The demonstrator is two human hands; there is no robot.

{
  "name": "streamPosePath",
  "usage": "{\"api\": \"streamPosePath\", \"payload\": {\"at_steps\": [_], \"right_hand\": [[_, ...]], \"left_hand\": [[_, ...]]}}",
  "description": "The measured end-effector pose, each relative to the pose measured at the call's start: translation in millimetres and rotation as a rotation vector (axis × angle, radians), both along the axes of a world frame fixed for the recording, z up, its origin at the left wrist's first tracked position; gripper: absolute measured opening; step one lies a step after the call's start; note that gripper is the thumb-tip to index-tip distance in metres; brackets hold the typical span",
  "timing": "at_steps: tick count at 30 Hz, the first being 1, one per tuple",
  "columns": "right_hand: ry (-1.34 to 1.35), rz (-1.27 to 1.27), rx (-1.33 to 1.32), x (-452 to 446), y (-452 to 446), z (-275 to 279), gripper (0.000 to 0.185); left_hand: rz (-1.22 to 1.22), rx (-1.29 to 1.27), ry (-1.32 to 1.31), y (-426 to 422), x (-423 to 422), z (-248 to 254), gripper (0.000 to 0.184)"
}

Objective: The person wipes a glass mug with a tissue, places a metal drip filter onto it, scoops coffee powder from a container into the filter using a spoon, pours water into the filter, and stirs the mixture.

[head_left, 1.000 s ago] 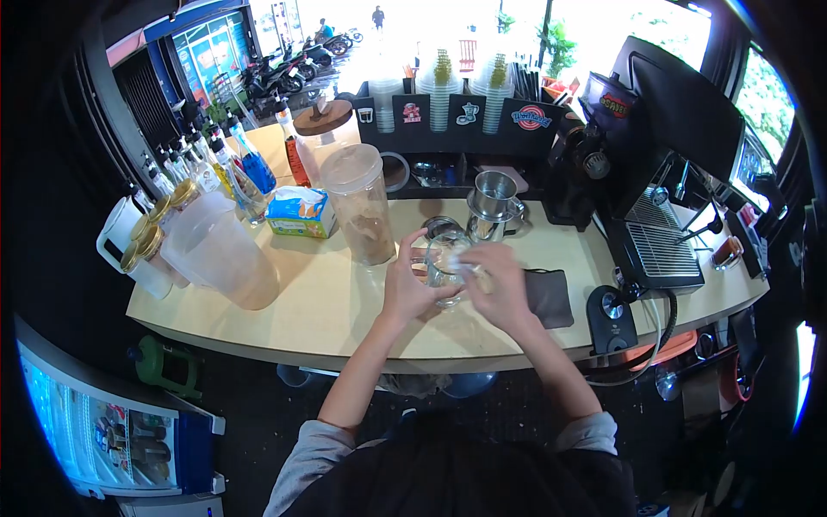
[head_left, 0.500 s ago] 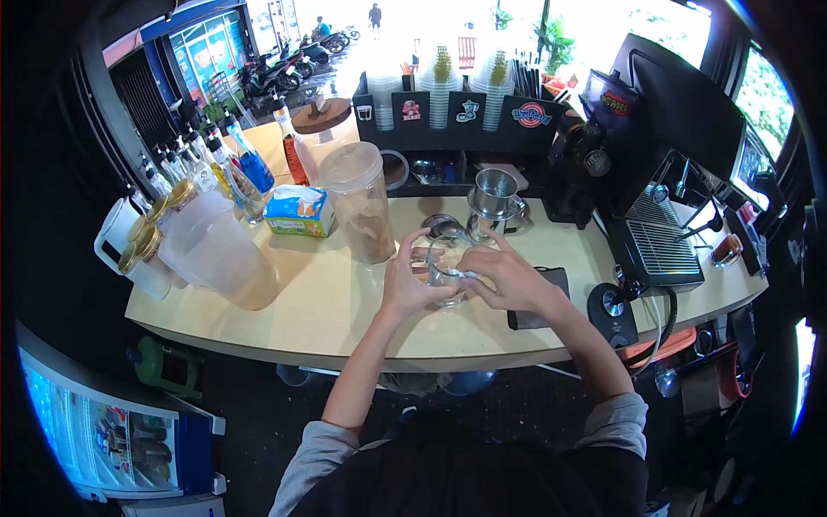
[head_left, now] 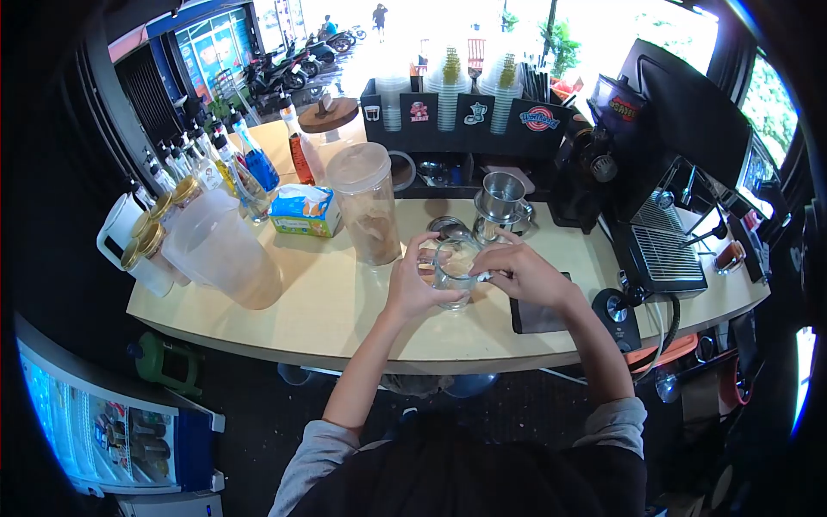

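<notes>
A clear glass cup (head_left: 455, 258) stands near the middle of the wooden counter. My left hand (head_left: 413, 284) is wrapped round its left side, thumb low and fingers behind. My right hand (head_left: 524, 272) is at the cup's right side, pinching a small white wad (head_left: 484, 277) that looks like tissue. Just behind the cup lies a round metal lid (head_left: 450, 228). A metal drip coffee filter (head_left: 501, 196) sits on another glass behind my right hand. Part of a dark folded cloth (head_left: 538, 319) shows under my right wrist.
A tall lidded plastic container (head_left: 366, 202) and a tissue box (head_left: 304, 210) stand left of the cup. Farther left are a large plastic pitcher (head_left: 220, 250), jars and syrup bottles. An espresso machine (head_left: 668, 250) and a tamper (head_left: 614, 303) are at the right. A black cup organiser (head_left: 469, 112) lines the back.
My right hand has drawn slightly away from the cup's rim to the right, with the white wad in its fingers. My left hand keeps its hold on the cup. The view has shifted slightly.
</notes>
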State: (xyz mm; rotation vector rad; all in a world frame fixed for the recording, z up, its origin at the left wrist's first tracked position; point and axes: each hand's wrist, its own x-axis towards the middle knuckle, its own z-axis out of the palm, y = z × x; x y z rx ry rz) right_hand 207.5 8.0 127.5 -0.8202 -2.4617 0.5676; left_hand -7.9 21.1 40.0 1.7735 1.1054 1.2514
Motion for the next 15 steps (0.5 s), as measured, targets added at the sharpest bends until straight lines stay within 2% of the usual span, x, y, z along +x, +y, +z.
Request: {"api": "streamPosePath", "payload": {"at_steps": [2, 5, 7, 8, 10, 12, 14, 15], "right_hand": [[-0.06, -0.026, 0.031, 0.8, -0.7, -1.2, 0.021], [0.088, -0.004, -0.033, 9.8, 8.4, -10.0, 0.012], [0.479, -0.164, -0.214, 20.8, 14.0, -12.5, 0.012], [0.474, -0.162, -0.215, 22.4, 17.7, -13.5, 0.012], [0.718, -0.385, -0.177, 26.2, 23.8, -16.0, 0.012], [0.678, -0.42, -0.215, 24.8, 30.9, -44.3, 0.018], [0.624, -0.358, -0.427, -2.0, 20.6, -62.3, 0.029], [0.634, -0.402, -0.316, -20.3, 9.8, -68.3, 0.033]], "left_hand": [[0.0, -0.02, -0.01, -2.3, 0.6, 0.8, 0.095], [0.014, 0.035, 0.016, -0.8, 1.9, -3.4, 0.094], [0.029, 0.062, 0.018, 0.4, 1.7, -6.8, 0.094], [0.037, 0.085, 0.021, 0.2, 2.5, -8.3, 0.094], [0.055, 0.089, 0.016, -1.6, 4.4, -8.1, 0.094], [0.063, 0.096, 0.016, -1.7, 7.8, -9.0, 0.094], [0.104, 0.099, -0.019, -1.8, 10.4, -12.0, 0.093], [0.103, 0.102, -0.017, -2.0, 11.2, -10.9, 0.093]]}}
